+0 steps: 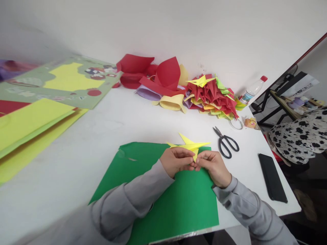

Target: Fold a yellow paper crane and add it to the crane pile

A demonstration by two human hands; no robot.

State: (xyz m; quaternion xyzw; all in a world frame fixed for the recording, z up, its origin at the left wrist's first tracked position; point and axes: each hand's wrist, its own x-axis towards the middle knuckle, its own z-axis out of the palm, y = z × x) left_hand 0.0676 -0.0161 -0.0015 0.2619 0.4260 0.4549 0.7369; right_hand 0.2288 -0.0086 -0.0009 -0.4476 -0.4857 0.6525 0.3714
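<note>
Between my two hands is a yellow folded-paper star (190, 146) with long pointed arms, held up over a green sheet (176, 200). My left hand (177, 160) is closed, its thumb and fingers pinching the star near its lower point. Just to the right, my right hand (213, 166) pinches the tip of that same point between thumb and fingers. The fingertips of both hands meet there, so part of the point is hidden. Black-handled scissors (224, 143) lie on the white table (107, 129), right of my right hand.
A heap of red folded-paper pieces (209, 95) and curled paper sheets (167, 76) sit along the wall. At left are yellow sheets (33, 126) and a decorated board (92, 93). A bottle (254, 90), a tape roll (235, 124) and a black phone-like slab (272, 177) stand or lie at right.
</note>
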